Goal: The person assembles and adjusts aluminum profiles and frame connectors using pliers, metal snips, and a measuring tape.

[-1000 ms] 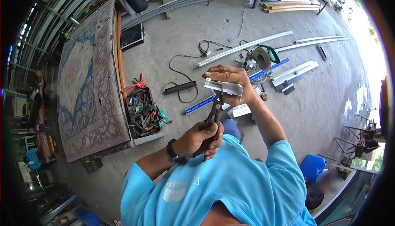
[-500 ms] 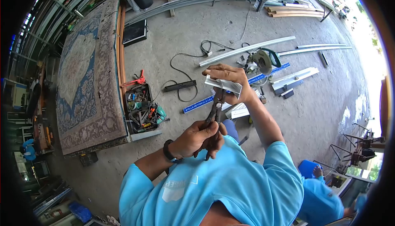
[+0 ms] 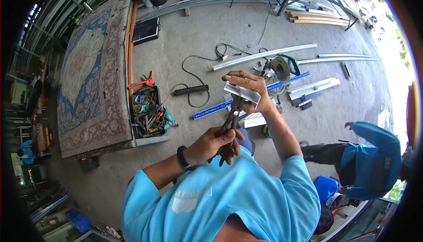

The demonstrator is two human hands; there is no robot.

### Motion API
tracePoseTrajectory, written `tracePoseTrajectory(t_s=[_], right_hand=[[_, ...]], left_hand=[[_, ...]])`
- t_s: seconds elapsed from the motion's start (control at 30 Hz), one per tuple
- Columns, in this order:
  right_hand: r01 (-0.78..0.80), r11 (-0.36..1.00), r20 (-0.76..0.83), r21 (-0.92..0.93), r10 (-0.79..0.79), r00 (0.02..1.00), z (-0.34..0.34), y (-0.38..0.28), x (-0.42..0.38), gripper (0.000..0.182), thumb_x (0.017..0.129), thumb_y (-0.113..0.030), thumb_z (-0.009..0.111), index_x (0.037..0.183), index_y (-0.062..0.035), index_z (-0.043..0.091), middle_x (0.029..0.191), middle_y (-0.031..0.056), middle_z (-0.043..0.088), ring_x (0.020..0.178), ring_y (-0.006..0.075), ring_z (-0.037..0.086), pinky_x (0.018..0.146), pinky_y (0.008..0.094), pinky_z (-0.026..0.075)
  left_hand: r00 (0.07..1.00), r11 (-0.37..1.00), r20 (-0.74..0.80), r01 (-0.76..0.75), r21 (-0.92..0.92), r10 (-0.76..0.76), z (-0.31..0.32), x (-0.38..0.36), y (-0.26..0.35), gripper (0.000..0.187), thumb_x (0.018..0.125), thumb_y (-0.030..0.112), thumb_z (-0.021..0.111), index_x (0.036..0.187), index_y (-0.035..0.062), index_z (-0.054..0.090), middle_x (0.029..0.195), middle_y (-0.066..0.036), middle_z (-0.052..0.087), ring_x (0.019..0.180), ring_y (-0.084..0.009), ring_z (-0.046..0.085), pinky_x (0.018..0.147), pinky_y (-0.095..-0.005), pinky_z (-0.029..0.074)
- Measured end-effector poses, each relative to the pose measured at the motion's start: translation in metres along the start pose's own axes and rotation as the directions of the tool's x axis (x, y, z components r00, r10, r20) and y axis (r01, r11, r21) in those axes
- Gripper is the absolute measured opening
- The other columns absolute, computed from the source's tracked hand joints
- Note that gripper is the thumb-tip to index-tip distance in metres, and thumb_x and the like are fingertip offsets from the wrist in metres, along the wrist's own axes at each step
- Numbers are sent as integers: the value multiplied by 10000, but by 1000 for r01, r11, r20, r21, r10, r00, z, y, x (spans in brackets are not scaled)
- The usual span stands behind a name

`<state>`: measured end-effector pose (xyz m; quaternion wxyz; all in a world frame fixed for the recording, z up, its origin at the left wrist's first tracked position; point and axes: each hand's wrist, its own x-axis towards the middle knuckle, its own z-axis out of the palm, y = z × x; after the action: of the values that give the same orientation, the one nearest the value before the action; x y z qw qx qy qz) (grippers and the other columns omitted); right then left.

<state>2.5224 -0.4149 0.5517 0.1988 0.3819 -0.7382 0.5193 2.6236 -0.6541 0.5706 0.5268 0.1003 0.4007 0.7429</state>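
My left hand point(image 3: 216, 143), with a dark watch at the wrist, is closed around the handles of a pair of dark pliers point(image 3: 235, 113). The jaws of the pliers meet the edge of a short silvery aluminium profile piece point(image 3: 247, 94). My right hand point(image 3: 250, 81) grips that piece, fingers over its far side and the thumb mostly hidden behind it. Both hands are in front of my chest, above the floor. Whether the jaws bite on the metal or only touch it is hard to make out.
A circular power saw point(image 3: 280, 68) stands on the floor beyond my right hand, near aluminium lengths point(image 3: 264, 57) and a blue-wrapped bar point(image 3: 211, 111). To the left are a tool tray point(image 3: 150, 123) and a carpet-covered platform point(image 3: 88, 79). A co-worker point(image 3: 370, 162) in blue is at the right.
The pliers and the profile piece have shifted and tilted slightly, still held in my hands. The co-worker at the lower right has moved further up into view. My view has shifted a little.
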Motion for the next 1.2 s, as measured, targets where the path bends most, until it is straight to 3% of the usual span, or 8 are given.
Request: tracePoseTrajectory(t_s=[0.03, 0.13, 0.27, 0.57, 0.67, 0.77, 0.87, 1.2], right_hand=[[36, 999, -4, -5, -36, 999, -3, -4, 2, 610, 690, -56, 685, 1299, -7, 675, 1165, 226, 727, 1058, 374, 717, 861, 422, 596], [-23, 1000, -36, 16, 24, 999, 1, -6, -1, 579, 718, -18, 663, 1297, -8, 675, 1153, 228, 729, 1039, 361, 723, 839, 400, 610], [-71, 996, -37, 60, 73, 997, 1, -8, -5, 717, 550, -100, 713, 1255, 28, 704, 1216, 213, 716, 1124, 392, 690, 989, 435, 535], [-76, 994, 163, 75, 63, 985, -13, -29, 3, 741, 538, -73, 742, 1275, -13, 710, 1189, 217, 714, 1102, 389, 690, 994, 437, 533], [-99, 993, 159, 68, 87, 984, -14, -31, 6, 709, 560, -53, 727, 1266, 0, 708, 1206, 211, 711, 1105, 389, 691, 990, 436, 535], [-98, 992, 66, 80, 93, 993, -5, -24, 1, 658, 592, -63, 727, 1246, 10, 712, 1206, 198, 717, 1085, 384, 696, 946, 424, 552], [-93, 993, 13, 72, 93, 996, 0, -16, -2, 641, 600, -74, 738, 1236, 10, 716, 1216, 190, 719, 1060, 377, 701, 906, 416, 565], [-95, 992, 41, 81, 92, 995, 9, -7, 4, 652, 583, -100, 733, 1224, 18, 718, 1157, 198, 733, 1048, 379, 714, 905, 417, 567]], left_hand=[[995, 995, -94, -20, 98, 30, 6, -1, 3, 434, 1097, 431, 454, 1267, 44, 552, 959, -142, 695, 747, -227, 702, 690, -372, 585], [997, 1000, -75, 16, -19, -18, 13, -4, 12, 489, 1106, 420, 431, 1359, 13, 530, 1102, -191, 718, 878, -272, 748, 788, -390, 603], [994, 985, -49, 93, -145, -101, 21, -8, 19, 451, 1098, 456, 433, 1229, 46, 567, 918, -118, 679, 729, -214, 684, 672, -365, 574], [972, 973, 150, 198, -118, -180, 3, -20, 14, 455, 1046, 552, 482, 993, 102, 518, 703, -18, 489, 553, -139, 494, 533, -335, 482], [969, 966, 177, 202, -165, -172, -6, -17, 9, 449, 1059, 520, 486, 1097, 77, 551, 785, -65, 613, 614, -175, 612, 594, -353, 547], [988, 988, 5, 155, -16, -155, 14, -17, 25, 472, 1077, 476, 476, 1249, 43, 553, 964, -147, 718, 778, -239, 731, 699, -391, 607], [991, 991, 29, 130, -6, -130, 15, -17, 28, 512, 1088, 443, 463, 1369, 18, 514, 1141, -220, 724, 956, -298, 758, 797, -435, 626], [983, 950, 150, 141, -279, -102, 0, -18, 13, 412, 1065, 512, 477, 1054, 104, 529, 717, -19, 483, 570, -134, 488, 546, -329, 470]])
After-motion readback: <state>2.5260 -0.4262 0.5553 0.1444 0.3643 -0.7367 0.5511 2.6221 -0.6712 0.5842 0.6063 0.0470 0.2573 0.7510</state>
